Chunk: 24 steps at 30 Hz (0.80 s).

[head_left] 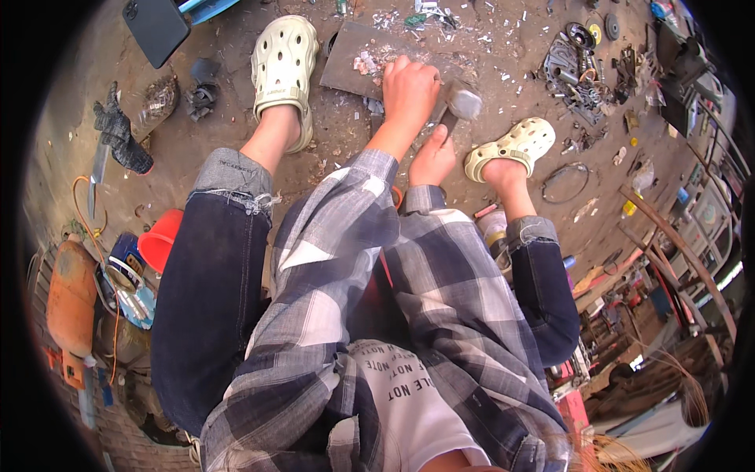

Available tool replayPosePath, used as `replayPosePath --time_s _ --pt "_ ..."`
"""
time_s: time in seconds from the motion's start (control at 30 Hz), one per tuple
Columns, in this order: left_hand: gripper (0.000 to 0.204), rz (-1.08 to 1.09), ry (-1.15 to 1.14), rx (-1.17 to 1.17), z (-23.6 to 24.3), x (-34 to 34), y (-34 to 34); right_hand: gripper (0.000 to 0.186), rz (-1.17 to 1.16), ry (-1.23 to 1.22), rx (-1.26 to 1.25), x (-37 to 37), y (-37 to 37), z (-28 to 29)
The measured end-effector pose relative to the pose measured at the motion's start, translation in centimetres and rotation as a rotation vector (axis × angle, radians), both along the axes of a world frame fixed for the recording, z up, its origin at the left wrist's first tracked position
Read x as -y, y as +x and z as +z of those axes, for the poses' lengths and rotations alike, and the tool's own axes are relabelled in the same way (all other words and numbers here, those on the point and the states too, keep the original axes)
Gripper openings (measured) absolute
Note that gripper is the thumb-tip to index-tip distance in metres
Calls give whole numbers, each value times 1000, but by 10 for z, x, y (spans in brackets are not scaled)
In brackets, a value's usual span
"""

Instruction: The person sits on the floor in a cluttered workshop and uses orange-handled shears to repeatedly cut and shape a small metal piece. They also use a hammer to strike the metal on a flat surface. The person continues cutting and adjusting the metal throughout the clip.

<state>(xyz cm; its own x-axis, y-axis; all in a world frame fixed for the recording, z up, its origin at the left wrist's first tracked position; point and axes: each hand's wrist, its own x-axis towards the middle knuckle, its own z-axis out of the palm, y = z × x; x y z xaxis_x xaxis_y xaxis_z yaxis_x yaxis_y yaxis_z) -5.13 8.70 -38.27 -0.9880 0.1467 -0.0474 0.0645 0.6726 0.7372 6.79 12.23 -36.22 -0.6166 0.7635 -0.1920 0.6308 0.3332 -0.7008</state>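
My right hand is wrapped round the handle of a hammer, its blocky grey metal head pointing up and to the right. Just left of the hammer head, my left hand is closed low over a flat dark metal plate lying on the ground. Whatever its fingers may grip is hidden beneath them. Small pinkish and white fragments are scattered on the plate beside the left hand.
My feet, in cream clogs, flank the plate. Metal parts are heaped at the far right. At left lie a dark glove, a knife, a red bowl and an orange cylinder. A phone shows at the top left.
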Motion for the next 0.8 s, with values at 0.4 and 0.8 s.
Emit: replayPosePath --time_s 0.4,0.8 --pt "8 -20 3 21 1 -3 0 49 -2 -61 89 -7 -3 9" --pt "7 -12 13 -28 0 -1 -1 56 -179 -199 253 -8 -10 15"
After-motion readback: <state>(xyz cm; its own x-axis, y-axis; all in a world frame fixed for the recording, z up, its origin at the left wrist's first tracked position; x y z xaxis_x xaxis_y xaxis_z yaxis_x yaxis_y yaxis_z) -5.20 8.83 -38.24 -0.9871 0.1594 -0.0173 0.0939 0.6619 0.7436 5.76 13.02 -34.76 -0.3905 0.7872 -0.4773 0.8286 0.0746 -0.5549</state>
